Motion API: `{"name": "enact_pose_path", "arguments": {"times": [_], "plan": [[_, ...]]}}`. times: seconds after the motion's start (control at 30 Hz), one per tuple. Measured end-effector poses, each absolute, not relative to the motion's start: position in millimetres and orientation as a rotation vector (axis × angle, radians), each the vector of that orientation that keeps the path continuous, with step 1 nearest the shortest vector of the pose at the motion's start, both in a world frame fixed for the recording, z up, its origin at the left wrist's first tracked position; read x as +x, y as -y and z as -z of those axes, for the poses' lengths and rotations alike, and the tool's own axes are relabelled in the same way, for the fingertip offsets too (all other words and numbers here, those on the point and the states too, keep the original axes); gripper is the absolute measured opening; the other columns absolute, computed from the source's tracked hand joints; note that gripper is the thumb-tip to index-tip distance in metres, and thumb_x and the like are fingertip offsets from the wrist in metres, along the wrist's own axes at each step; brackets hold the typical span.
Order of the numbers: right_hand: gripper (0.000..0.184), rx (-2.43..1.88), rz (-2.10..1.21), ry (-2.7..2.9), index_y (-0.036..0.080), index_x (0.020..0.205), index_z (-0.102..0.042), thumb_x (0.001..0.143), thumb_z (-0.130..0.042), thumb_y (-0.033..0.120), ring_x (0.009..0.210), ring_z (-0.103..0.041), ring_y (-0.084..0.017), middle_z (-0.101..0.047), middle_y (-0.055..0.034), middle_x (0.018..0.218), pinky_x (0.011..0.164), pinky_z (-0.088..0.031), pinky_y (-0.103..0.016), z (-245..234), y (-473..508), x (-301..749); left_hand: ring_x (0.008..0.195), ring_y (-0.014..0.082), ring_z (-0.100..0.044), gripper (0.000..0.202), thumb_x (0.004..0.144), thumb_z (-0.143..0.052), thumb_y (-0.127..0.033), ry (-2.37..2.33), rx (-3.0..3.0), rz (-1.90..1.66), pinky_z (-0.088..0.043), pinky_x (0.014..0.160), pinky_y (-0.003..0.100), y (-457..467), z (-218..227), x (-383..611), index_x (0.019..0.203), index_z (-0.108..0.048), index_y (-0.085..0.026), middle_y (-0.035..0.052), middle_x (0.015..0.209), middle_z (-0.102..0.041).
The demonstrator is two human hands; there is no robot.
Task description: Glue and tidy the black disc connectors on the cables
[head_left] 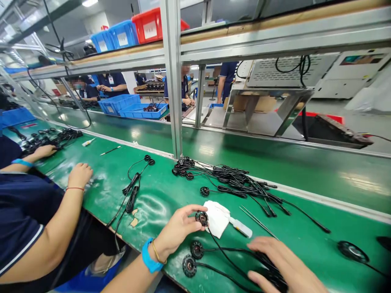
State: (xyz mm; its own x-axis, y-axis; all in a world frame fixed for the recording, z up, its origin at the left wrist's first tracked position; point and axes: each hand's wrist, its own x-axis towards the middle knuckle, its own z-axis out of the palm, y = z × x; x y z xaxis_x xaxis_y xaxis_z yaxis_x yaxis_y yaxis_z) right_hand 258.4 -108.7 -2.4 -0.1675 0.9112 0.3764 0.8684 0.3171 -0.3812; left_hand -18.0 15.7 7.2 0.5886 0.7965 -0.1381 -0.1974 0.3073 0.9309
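My left hand [180, 228] pinches a small round black part [202, 218] between thumb and fingertips. Brownish-red detail shows in the part's centre, and a black cable [224, 252] runs from it toward the lower right. At the lower right, my right hand [282, 260] has thumb and fingers spread over a bundle of black cables [265, 264]; part of the bundle is hidden beneath it. Two similar round parts [197, 249] with cables lie on the green mat between my hands. A white cloth [216, 217] and a small white bottle [241, 228] lie just beyond.
A pile of black cables [232, 175] lies behind my hands, near tweezers [258, 221]. A metal post [172, 81] rises at the bench's back edge. On the left, a co-worker's arm [64, 224] rests by two more cabled parts [132, 191]. Another round part [352, 251] lies far right.
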Motion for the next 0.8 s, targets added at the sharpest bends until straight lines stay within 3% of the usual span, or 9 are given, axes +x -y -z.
{"name": "enact_pose_path", "arguments": {"times": [0.1,0.2,0.27,0.37,0.47,0.57,0.67,0.8], "plan": [[0.037,-1.529,-0.393,1.939,0.03,0.12,-0.059,0.088,-0.063,0.048,0.097,-0.072,-0.021,-0.071,-0.0057,0.115,0.08,-0.06,-0.032,-18.0,80.9,204.5,0.091,0.0186,-0.066,0.046,0.079,-0.08,-0.027,-0.582,1.105,-0.686,-0.05,0.088,0.032,-23.8,-22.3,-12.9,0.123,-0.069,-0.02,0.0099,0.11,-0.072],[0.023,-1.451,-0.66,1.81,0.024,0.106,-0.059,0.098,-0.048,0.043,0.066,-0.069,-0.014,-0.07,0.0004,0.078,0.063,-0.056,-0.024,-20.3,62.2,175.9,0.095,0.019,-0.064,0.045,0.079,-0.081,-0.027,-0.502,1.151,-0.674,-0.05,0.081,0.028,-32.8,-30.4,-7.8,0.122,-0.07,-0.02,0.0109,0.118,-0.069],[0.022,-1.422,-0.61,1.736,0.025,0.1,-0.059,0.101,-0.044,0.041,0.052,-0.061,-0.011,-0.064,0.0035,0.067,0.052,-0.051,-0.021,-15.7,58.6,170.9,0.093,0.0176,-0.065,0.045,0.078,-0.082,-0.027,-0.475,1.124,-0.675,-0.05,0.074,0.024,-37.5,-29.0,-5.7,0.12,-0.07,-0.021,0.0109,0.121,-0.067],[0.018,-1.426,-0.319,1.652,0.026,0.109,-0.06,0.098,-0.051,0.038,0.054,-0.059,-0.011,-0.065,0.002,0.074,0.053,-0.051,-0.021,-8.0,62.7,170.8,0.078,0.0139,-0.066,0.043,0.079,-0.081,-0.032,-0.483,0.997,-0.627,-0.048,0.064,0.02,-39.1,-20.2,-4.9,0.118,-0.07,-0.019,0.0087,0.102,-0.069],[0.029,-1.384,-0.205,1.682,0.026,0.126,-0.053,0.098,-0.053,0.03,0.054,-0.06,-0.01,-0.064,0.003,0.072,0.057,-0.053,-0.02,-4.0,67.7,168.6,0.066,0.0108,-0.064,0.043,0.08,-0.08,-0.04,-0.503,0.883,-0.556,-0.047,0.058,0.018,-35.0,-12.3,-5.1,0.114,-0.072,-0.015,0.0056,0.084,-0.067],[0.042,-1.287,-0.156,1.818,0.025,0.138,-0.046,0.096,-0.052,0.02,0.054,-0.061,-0.009,-0.067,0.0028,0.075,0.057,-0.054,-0.018,-2.5,68.1,165.9,0.061,0.0093,-0.063,0.046,0.079,-0.08,-0.045,-0.511,0.838,-0.52,-0.047,0.055,0.018,-30.8,-9.0,-4.9,0.11,-0.074,-0.012,0.0059,0.082,-0.067],[0.051,-1.26,-0.058,1.902,0.023,0.145,-0.042,0.095,-0.051,0.014,0.068,-0.069,-0.011,-0.074,-0.0029,0.093,0.065,-0.057,-0.019,-0.8,66.2,166.5,0.06,0.0104,-0.063,0.048,0.079,-0.078,-0.05,-0.519,0.842,-0.507,-0.047,0.053,0.018,-29.9,-6.8,-4.9,0.104,-0.075,-0.009,0.0079,0.081,-0.069],[0.048,-1.232,0.172,1.909,0.017,0.142,-0.048,0.095,-0.053,0.013,0.073,-0.072,-0.014,-0.075,-0.0064,0.097,0.07,-0.058,-0.022,-0.7,63.5,167.4,0.059,0.0113,-0.063,0.047,0.082,-0.074,-0.052,-0.53,0.843,-0.493,-0.046,0.051,0.018,-30.0,-3.8,-5.7,0.095,-0.075,-0.007,0.0111,0.081,-0.071]]}}
